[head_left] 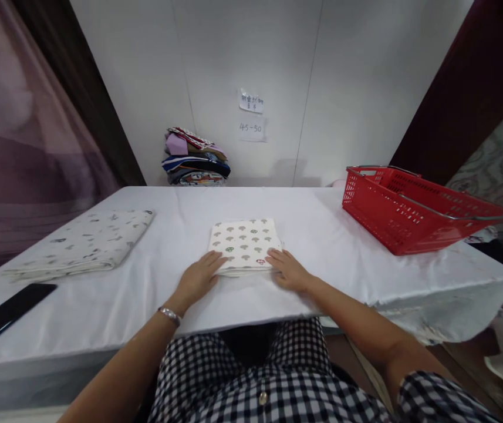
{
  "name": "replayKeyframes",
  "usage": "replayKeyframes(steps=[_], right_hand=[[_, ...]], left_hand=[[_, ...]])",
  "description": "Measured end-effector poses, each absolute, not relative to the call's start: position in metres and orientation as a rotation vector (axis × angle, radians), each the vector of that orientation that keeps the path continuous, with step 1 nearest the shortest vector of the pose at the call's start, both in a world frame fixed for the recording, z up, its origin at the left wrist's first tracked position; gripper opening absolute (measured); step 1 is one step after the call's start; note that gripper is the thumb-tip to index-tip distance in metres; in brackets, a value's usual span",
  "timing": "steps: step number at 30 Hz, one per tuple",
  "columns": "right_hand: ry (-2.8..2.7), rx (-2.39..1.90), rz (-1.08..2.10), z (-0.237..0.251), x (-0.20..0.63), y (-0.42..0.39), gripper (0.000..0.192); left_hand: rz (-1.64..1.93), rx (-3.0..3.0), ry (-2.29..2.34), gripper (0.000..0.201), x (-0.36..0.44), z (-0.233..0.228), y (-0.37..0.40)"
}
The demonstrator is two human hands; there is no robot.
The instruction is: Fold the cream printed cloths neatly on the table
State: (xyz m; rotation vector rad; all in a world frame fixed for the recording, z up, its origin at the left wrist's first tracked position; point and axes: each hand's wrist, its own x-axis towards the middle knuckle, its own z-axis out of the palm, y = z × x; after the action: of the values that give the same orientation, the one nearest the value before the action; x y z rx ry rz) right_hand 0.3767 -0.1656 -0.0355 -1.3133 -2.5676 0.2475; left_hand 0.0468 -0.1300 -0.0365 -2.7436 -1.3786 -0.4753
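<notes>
Folded cloth (245,244): small cream rectangle printed with green and grey tree shapes, one red mark near its front edge; soft cotton look, several layers thick, edges squared. It lies flat at the centre of the frame on the table (330,235), near the front edge.

Left hand (198,277): palm down, fingers spread flat, tips touching the cloth's lower left corner; a metal bracelet on the wrist. Right hand (289,270): palm down, fingers flat against the cloth's lower right corner. Neither hand grips; both press and smooth.

Step in hand, as judged: the fold looks finished and is being flattened. A next move would call for sliding fingers under the layers without loosening them.

Table: covered in white sheeting, slightly creased.

Second folded cloth (86,241): larger, pale, similar print, left of centre.

Basket (409,214): red plastic lattice, metal handles, right of frame.

Pile of clothes (195,158): mixed colours, against the white wall, upper centre-left.

Dark flat object (4,314): lower left, kind unclear.
</notes>
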Motion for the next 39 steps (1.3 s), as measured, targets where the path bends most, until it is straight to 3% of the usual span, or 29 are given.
replayKeyframes(steps=[7,12,16,23,29,39], right_hand=[[-2.517,-1.204,0.385,-0.030,0.343,-0.188,0.062],[-2.223,-1.142,0.357,-0.048,0.366,-0.168,0.042],[-1.747,-1.353,0.401,-0.057,0.384,-0.130,0.031],[-1.445,-1.679,0.557,-0.042,0.399,-0.065,0.032],[-1.493,-1.684,0.621,-0.039,0.398,-0.027,0.049],[-1.552,-1.698,0.659,-0.042,0.403,-0.001,0.032]], left_hand=[[-0.489,-2.469,-1.722,0.051,0.038,-0.033,-0.113],[-0.646,-2.585,-1.467,0.046,0.087,-0.029,-0.149],[-0.720,-2.792,-1.263,0.037,0.135,-0.029,-0.166],[-0.721,-2.812,-1.419,0.037,0.185,-0.030,-0.167],[-0.708,-2.749,-1.514,0.038,0.193,-0.025,-0.173],[-0.392,-2.661,-1.788,0.040,0.221,-0.005,-0.153]])
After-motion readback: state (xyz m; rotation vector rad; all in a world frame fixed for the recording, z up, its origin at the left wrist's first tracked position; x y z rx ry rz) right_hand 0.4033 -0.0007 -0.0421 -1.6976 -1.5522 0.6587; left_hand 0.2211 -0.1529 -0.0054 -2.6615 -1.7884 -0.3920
